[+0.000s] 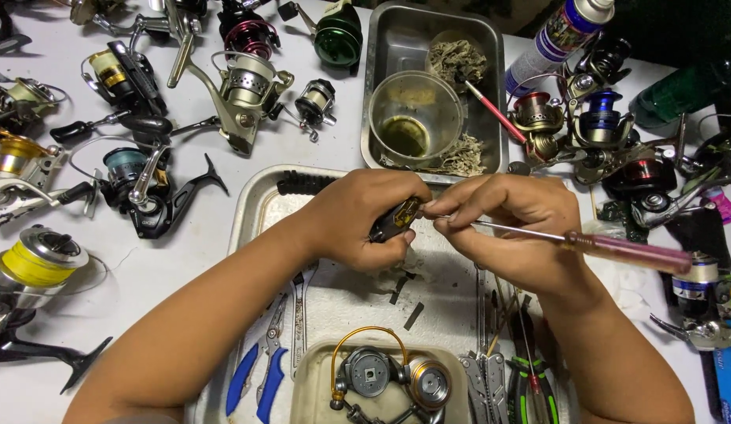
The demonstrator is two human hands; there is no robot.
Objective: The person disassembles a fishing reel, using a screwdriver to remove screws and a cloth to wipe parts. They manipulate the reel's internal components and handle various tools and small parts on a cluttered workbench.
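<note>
Looking down, I see left hand clamped on small black-and-gold reel part over metal tray. Right hand pinches screwdriver, red clear handle pointing right, tip at part. Hands nearly touching. Dismantled reel in dish below; spinning reels around table.

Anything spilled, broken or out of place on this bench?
Nothing looks spilled. The left hand holds a small dark reel part; the right hand holds a screwdriver to it. A partly dismantled reel lies in the near tray, apparently on purpose.
</note>
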